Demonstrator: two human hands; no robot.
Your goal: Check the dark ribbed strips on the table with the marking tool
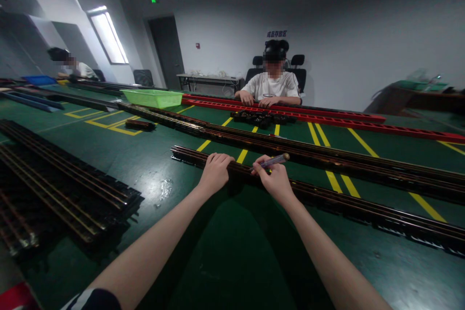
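While long black slatted strips with coppery lines (72, 168) sit grouped over on the left, probably to leave elbow room, my left hand (216, 172) is half-closed over a long, narrow black rail with coppery lines (363, 207) lying across the green table (225, 256), I guess to steady it. My right hand (276, 180) is mostly closed, pinching a slim, clear-handled tool (275, 160) pen-style at the rail, likely for control.
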